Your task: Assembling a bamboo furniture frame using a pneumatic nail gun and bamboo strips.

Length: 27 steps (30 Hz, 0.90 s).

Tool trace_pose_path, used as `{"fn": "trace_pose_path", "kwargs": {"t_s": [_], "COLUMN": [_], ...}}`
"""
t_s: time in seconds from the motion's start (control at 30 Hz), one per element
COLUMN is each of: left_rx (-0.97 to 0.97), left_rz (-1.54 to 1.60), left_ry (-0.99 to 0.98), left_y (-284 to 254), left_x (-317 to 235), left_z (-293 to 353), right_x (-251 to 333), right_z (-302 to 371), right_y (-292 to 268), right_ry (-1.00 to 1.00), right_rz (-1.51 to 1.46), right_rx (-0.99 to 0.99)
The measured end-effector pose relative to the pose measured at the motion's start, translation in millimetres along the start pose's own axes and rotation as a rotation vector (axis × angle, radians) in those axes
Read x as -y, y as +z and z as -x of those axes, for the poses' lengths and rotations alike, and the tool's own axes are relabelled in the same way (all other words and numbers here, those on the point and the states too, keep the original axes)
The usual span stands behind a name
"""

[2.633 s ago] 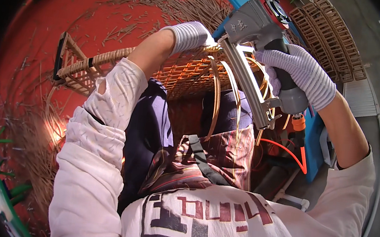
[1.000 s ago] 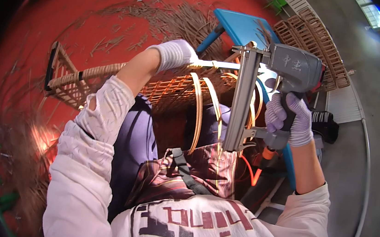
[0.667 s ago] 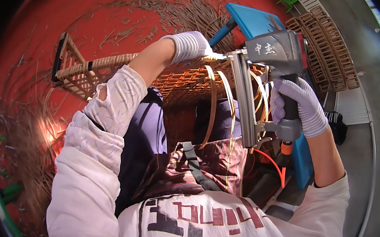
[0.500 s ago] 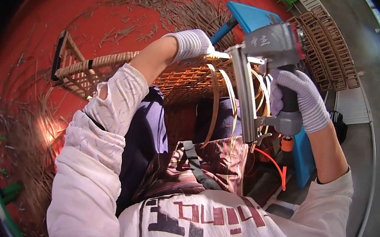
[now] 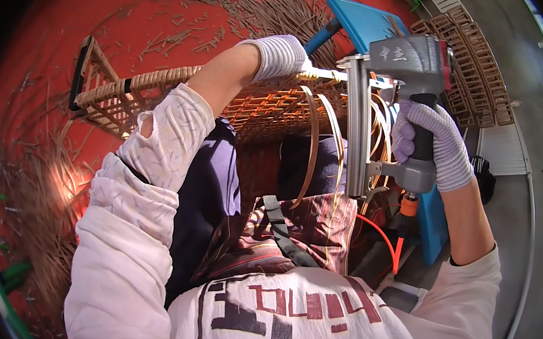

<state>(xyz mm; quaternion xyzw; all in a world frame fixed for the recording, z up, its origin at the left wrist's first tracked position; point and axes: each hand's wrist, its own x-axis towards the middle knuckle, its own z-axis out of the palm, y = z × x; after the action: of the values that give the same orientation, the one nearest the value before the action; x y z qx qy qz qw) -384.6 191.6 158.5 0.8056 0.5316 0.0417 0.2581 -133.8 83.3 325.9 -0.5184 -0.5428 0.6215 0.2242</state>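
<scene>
My right hand [image 5: 443,140], in a striped knit glove, is closed around the black grip of a grey pneumatic nail gun [image 5: 406,56]. The gun's long metal magazine stands almost upright, close by the right end of a woven wicker frame [image 5: 267,113]. That frame lies across above my knees, with brown cane wrapping on its rail and orange-lit weave below. Over its upper edge bends my gloved left hand [image 5: 278,58], its fingertips hidden behind the edge. Loose pale cane strips [image 5: 332,126] hang from the frame near the magazine.
An orange air hose [image 5: 384,231] runs from the gun's base. Beyond the frame stands a blue stool [image 5: 366,24]. Stacked wicker pieces [image 5: 471,68] are at the far right. Cut cane scraps [image 5: 255,12] litter the red floor [image 5: 134,29].
The nail gun has shifted slightly right and turned more upright in my right hand. My left hand has moved slightly up and stays at the frame's edge.
</scene>
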Motion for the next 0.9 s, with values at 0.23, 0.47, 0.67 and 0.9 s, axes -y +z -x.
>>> {"fn": "trace_pose_path", "kwargs": {"t_s": [0.23, 0.47, 0.67, 0.9], "left_rx": [0.032, 0.117, 0.09, 0.015], "left_rz": [0.212, 0.109, 0.233, 0.245], "left_ry": [-0.123, -0.105, -0.21, -0.175], "left_y": [-7, -8, -11, -15], "left_x": [-12, -6, -13, -22], "left_z": [6, -1, 9, 23], "right_x": [14, 16, 18, 20], "right_z": [-4, -15, -14, -14], "right_y": [17, 16, 20, 21], "right_ry": [0.101, 0.114, 0.126, 0.128], "right_rz": [0.167, 0.158, 0.134, 0.145], "right_rx": [-0.007, 0.029, 0.002, 0.014]}}
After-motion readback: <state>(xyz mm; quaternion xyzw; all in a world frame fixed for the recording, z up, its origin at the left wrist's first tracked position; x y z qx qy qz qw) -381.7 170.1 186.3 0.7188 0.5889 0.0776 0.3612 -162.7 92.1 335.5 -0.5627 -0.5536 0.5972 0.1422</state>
